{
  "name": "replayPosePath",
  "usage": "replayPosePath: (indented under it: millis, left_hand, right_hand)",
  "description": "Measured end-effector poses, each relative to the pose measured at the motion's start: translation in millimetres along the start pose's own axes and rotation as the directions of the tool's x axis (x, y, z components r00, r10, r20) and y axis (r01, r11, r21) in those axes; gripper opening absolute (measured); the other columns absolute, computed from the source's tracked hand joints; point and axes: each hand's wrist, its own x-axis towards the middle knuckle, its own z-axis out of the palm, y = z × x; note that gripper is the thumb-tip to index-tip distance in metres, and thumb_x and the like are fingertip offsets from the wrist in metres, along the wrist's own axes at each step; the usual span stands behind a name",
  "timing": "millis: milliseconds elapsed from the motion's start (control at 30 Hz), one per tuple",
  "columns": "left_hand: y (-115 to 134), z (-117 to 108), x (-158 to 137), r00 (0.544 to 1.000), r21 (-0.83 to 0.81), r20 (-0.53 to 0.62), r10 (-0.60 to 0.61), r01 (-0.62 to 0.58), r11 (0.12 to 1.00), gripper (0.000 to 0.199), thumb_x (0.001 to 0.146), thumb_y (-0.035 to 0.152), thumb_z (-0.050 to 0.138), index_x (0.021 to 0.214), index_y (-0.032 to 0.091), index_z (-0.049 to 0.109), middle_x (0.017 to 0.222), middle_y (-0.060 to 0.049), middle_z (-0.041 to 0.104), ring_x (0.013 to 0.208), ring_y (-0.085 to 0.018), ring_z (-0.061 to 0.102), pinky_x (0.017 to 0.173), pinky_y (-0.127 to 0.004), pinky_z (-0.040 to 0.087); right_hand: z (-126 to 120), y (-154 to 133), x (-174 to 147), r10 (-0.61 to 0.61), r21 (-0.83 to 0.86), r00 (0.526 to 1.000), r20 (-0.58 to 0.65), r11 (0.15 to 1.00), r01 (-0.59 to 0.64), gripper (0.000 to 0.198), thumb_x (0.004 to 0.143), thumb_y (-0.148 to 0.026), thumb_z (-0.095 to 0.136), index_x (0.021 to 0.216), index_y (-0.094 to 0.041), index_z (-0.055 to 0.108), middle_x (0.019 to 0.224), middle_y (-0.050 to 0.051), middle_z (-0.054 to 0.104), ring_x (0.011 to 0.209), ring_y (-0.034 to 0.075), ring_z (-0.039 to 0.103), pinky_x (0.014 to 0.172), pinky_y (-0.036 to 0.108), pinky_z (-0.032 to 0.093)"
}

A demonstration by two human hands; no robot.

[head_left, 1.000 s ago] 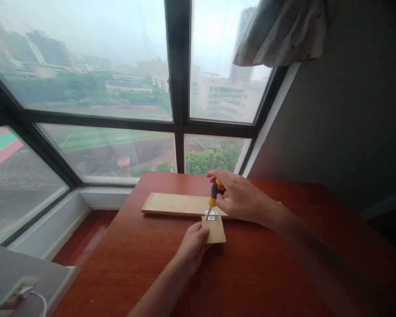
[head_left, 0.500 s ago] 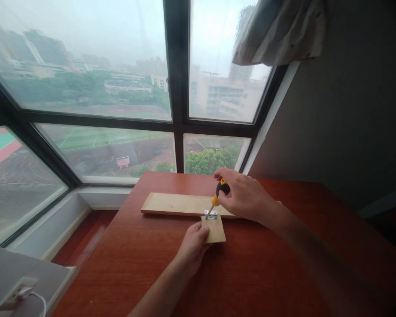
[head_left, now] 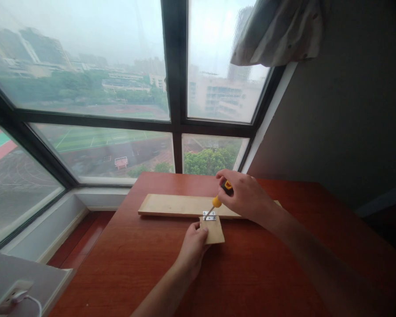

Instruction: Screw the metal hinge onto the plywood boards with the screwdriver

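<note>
My right hand (head_left: pixel 242 191) is closed round the black-and-yellow handle of a screwdriver (head_left: pixel 217 202). Its shaft slants down to the left, and the tip meets the near left part of a silver metal hinge (head_left: pixel 209 215). One leaf of this hinge lies on a small square wooden piece (head_left: pixel 212 231), the other on the near edge of a long pale wooden board (head_left: pixel 174 204). My left hand (head_left: pixel 194 246) grips the small piece by its left side, thumb on top and fingers underneath. Whether a screw sits under the tip is too small to tell.
The red-brown wooden table (head_left: pixel 145 273) carries the board, with its far edge near the window frame (head_left: pixel 176 127). A curtain (head_left: pixel 279 35) hangs at the upper right. Low on the left, a white plug (head_left: pixel 19 297) with a cable sits in a wall socket.
My right hand has turned the screwdriver a little, and its handle now leans further right, with the tip still at the hinge. My left hand keeps its grip. The whole view has shifted slightly.
</note>
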Motion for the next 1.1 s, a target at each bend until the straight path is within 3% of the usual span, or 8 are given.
replayPosePath:
  millis: [233, 433, 567, 733, 967, 1100]
  left_hand:
    - [-0.3, 1.3, -4.2, 0.999, -0.002, 0.005, 0.031, -0.031, 1.000, 0.029, 0.084, 0.007, 0.054, 0.111, 0.016, 0.049, 0.099, -0.012, 0.068, 0.078, -0.017, 0.067, 0.070, -0.029, 0.056]
    - [-0.4, -0.6, -3.7, 0.997, -0.002, 0.056, 0.045, -0.045, 0.999, 0.027, 0.083, 0.008, 0.055, 0.109, 0.015, 0.053, 0.103, -0.013, 0.069, 0.084, -0.018, 0.068, 0.072, -0.027, 0.055]
    - [-2.2, -1.6, -1.4, 0.998, 0.015, 0.046, 0.046, -0.047, 0.999, 0.027, 0.082, 0.009, 0.057, 0.108, 0.015, 0.053, 0.103, -0.013, 0.069, 0.083, -0.019, 0.068, 0.069, -0.026, 0.054]
    - [-3.5, -3.6, -1.0, 0.994, 0.020, 0.080, 0.071, -0.073, 0.997, 0.032, 0.079, 0.014, 0.062, 0.110, 0.018, 0.053, 0.100, -0.010, 0.069, 0.084, -0.020, 0.068, 0.069, -0.027, 0.053]
    - [-4.7, -6.6, 2.1, 0.992, 0.037, 0.107, 0.073, -0.077, 0.996, 0.036, 0.078, 0.018, 0.065, 0.111, 0.018, 0.051, 0.097, -0.010, 0.069, 0.080, -0.019, 0.067, 0.069, -0.027, 0.052]
    - [-6.2, -8.7, 5.3, 0.987, 0.054, 0.131, 0.089, -0.097, 0.994, 0.037, 0.077, 0.019, 0.064, 0.111, 0.017, 0.049, 0.095, -0.010, 0.070, 0.076, -0.018, 0.067, 0.066, -0.027, 0.051]
  right_hand:
    - [-6.6, -6.2, -4.0, -0.026, 0.070, 0.998, 0.049, 0.997, 0.023, 0.037, 0.078, -0.021, 0.056, 0.116, -0.023, 0.056, 0.104, 0.002, 0.068, 0.082, 0.016, 0.062, 0.071, 0.027, 0.044]
    - [-3.3, -10.5, -2.1, -0.006, -0.023, 0.999, 0.036, 1.000, 0.007, 0.031, 0.089, -0.043, 0.054, 0.112, -0.022, 0.059, 0.096, 0.003, 0.070, 0.077, 0.017, 0.062, 0.066, 0.028, 0.042]
    - [-2.2, -10.6, -0.4, -0.004, -0.062, 0.999, 0.040, 0.998, 0.007, 0.028, 0.091, -0.032, 0.050, 0.115, -0.020, 0.058, 0.096, 0.004, 0.070, 0.079, 0.018, 0.064, 0.068, 0.028, 0.042]
    - [-7.4, -12.3, -4.7, -0.026, -0.005, 0.997, 0.074, 1.000, 0.027, 0.043, 0.079, -0.020, 0.055, 0.122, -0.022, 0.054, 0.113, 0.005, 0.067, 0.091, 0.020, 0.063, 0.077, 0.028, 0.044]
    - [-6.5, -15.4, -4.8, -0.017, -0.047, 0.998, 0.067, 0.999, 0.020, 0.028, 0.089, -0.039, 0.053, 0.110, -0.022, 0.060, 0.097, 0.004, 0.070, 0.081, 0.019, 0.064, 0.068, 0.028, 0.042]
    - [-3.6, -12.5, -4.5, -0.020, -0.025, 0.999, 0.040, 0.999, 0.021, 0.025, 0.087, -0.027, 0.053, 0.111, -0.021, 0.059, 0.100, 0.004, 0.070, 0.084, 0.018, 0.064, 0.072, 0.028, 0.043]
